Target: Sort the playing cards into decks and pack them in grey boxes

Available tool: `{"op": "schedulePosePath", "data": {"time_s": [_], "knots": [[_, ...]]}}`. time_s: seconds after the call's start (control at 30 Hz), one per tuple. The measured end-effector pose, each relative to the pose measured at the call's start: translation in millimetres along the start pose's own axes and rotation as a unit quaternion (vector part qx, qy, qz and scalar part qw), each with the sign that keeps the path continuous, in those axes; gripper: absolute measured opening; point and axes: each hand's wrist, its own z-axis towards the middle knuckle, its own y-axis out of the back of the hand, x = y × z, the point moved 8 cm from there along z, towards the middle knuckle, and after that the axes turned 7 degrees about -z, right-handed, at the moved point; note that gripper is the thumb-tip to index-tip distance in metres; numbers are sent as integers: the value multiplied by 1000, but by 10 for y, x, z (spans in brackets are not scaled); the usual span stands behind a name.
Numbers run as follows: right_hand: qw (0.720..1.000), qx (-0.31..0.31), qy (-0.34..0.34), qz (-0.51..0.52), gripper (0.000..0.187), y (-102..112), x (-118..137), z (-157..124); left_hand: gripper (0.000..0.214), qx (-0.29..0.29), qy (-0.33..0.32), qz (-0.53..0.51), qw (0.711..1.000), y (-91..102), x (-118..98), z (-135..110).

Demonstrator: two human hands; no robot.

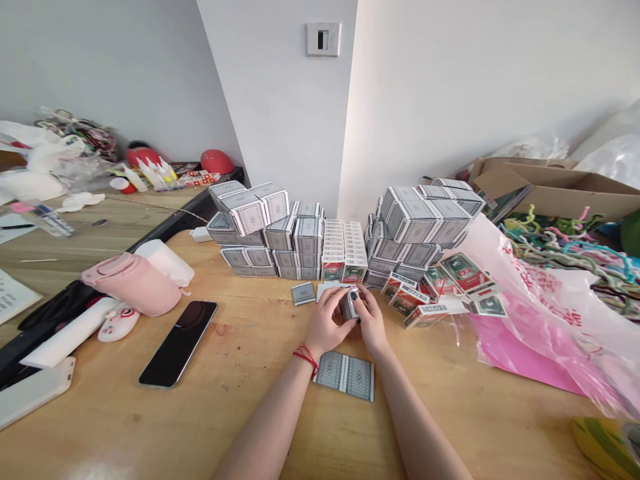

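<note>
Grey-backed card deck (346, 308) is right in the grip of both hands: left hand (327, 325) wrapped on one side, right hand (371, 319) on the other, fingers curled in and closed around it. Can't really tell which fingertips press where, they cover a lot of it. Red cord bracelet (306, 357) on the left wrist, btw.

Just on the near side of the hands, between the forearms, two face-down card piles (345, 376) lie side by side on the wooden table (240, 420). One more small card pile (303, 293) sits just left of the left hand, pattern side up.

Straight past the fingers there's a double row of red-and-white card boxes (344, 243), with a left wall of stacked decks (250, 227) and a right wall of stacked decks (425, 220) flanking it. Some loose card boxes (420, 303) are tumbled near the right hand, and further right of it there's a pinkish plastic bag (530, 283).

Well off to the left of the left hand: a black phone (179, 343) lying flat, then a pink cup-shaped thing (143, 287) tipped over beyond it.
</note>
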Motion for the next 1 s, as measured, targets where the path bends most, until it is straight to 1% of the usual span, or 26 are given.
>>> {"op": "schedulePosePath", "data": {"time_s": [0.1,0.27,0.43,0.6,0.8,1.0], "knots": [[1000,0,-10,2,53,9,-7,2,53,-2,-5,6,1000,6,-6,0],[1000,6,3,12,48,-3,32,-3,53,0,-5,13,1000,-1,-10,3],[1000,14,2,16,48,-11,12,-1,54,-10,-5,11,1000,-11,3,0],[998,47,12,33,45,-43,27,-4,53,-16,-17,6,1000,-9,7,-4],[992,91,-17,80,46,-121,25,-26,51,-28,-20,-4,999,17,11,-14],[983,141,-50,107,48,-177,48,-72,50,-42,-25,-14,999,38,-15,-26]]}}
